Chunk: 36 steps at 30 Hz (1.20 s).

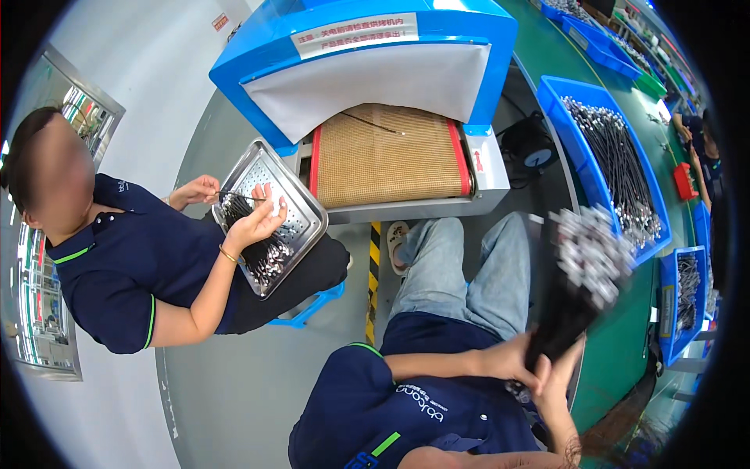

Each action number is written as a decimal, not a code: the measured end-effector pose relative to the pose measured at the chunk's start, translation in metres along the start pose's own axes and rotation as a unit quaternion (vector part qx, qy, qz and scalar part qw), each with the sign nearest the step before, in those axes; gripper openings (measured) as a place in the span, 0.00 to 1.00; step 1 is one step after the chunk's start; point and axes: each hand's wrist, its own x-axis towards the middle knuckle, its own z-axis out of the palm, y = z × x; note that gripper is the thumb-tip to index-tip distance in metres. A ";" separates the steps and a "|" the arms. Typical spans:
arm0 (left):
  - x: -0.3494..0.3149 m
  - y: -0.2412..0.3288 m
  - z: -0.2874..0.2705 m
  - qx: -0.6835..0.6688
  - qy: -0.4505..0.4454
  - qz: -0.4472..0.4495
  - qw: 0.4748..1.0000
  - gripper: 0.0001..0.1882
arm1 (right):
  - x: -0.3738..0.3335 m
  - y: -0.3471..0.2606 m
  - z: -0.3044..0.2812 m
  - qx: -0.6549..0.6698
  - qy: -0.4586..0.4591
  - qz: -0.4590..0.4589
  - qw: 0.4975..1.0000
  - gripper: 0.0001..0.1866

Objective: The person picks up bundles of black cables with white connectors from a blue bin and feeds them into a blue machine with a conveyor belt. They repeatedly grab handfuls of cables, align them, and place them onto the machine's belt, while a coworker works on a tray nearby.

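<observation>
Both of my hands grip a thick bundle of black cables (556, 301) near its lower end, at the right above my lap. The bundle stands up at a tilt, and its white and silver connector ends (594, 254) fan out at the top, blurred by motion. My left hand (504, 365) closes round it from the left. My right hand (556, 381) wraps it from the right, its fingers beside those of the left. A few connector ends also show beneath my left hand.
A blue conveyor machine (359, 47) stands ahead, one black cable (371, 122) lying on its mesh belt (387, 160). At left, a seated co-worker handles cables over a perforated metal tray (308, 223). A blue bin (555, 98) of cables stands on the green bench (617, 320) at right.
</observation>
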 end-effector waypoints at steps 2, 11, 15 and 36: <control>-0.016 0.011 -0.037 0.041 -0.015 -0.065 0.997 0.39 | 0.035 -0.021 0.019 0.010 -0.094 -0.005 0.996 0.34; -0.098 0.014 -0.139 -0.069 0.388 0.081 0.916 0.39 | 0.132 -0.094 0.162 0.281 -0.311 -0.064 0.906 0.29; -0.133 0.036 -0.175 -0.014 0.465 0.115 0.878 0.37 | 0.148 -0.128 0.223 0.322 -0.348 -0.101 0.875 0.29; -0.219 0.075 -0.406 0.401 0.736 -0.128 0.531 0.33 | 0.244 -0.278 0.427 0.067 -0.261 -0.246 0.931 0.23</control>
